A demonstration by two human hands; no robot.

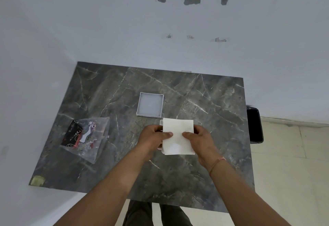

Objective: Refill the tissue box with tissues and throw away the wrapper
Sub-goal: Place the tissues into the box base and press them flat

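Note:
A white stack of tissues [178,131] sits over the white tissue box [161,123], whose edge peeks out at the stack's left side. My left hand [153,136] grips the stack's left edge, thumb on top. On the opposite edge, my right hand [199,138] holds it the same way. Just beyond the stack, the box's shallow grey lid [150,107] lies open side up on the table. The clear plastic wrapper [85,136] with black and red print lies flat at the table's left.
The dark marble table [204,101] stands in a corner against white walls. A black bin [254,125] is on the floor by the table's right edge. A yellowish patch [37,180] marks the table's near left corner.

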